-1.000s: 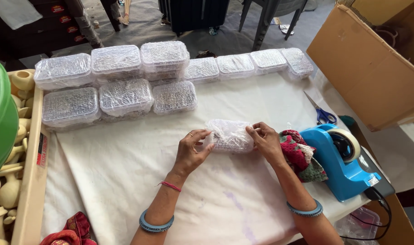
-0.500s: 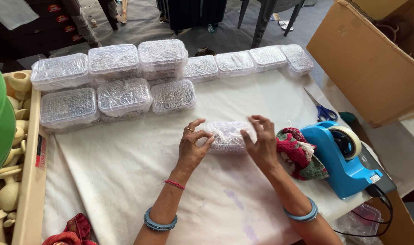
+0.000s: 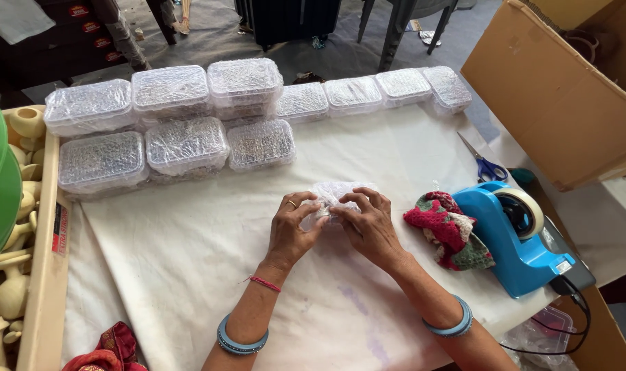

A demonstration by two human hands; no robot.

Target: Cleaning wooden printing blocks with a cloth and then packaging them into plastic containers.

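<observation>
My left hand and my right hand meet at the middle of the white-covered table, both closed around a small bundle of clear bubble wrap. The wrap pokes out above my fingers; whatever is inside it is hidden. Blue bangles circle both wrists. A ring sits on one left finger.
Several wrapped clear plastic boxes line the far side of the table. A blue tape dispenser, a red crocheted cloth and blue-handled scissors lie to the right. A cardboard box stands far right; a tray of wooden pieces left.
My hands have drawn closer together and folded the bubble wrap into a tighter bundle; it was stretched wider between them before.
</observation>
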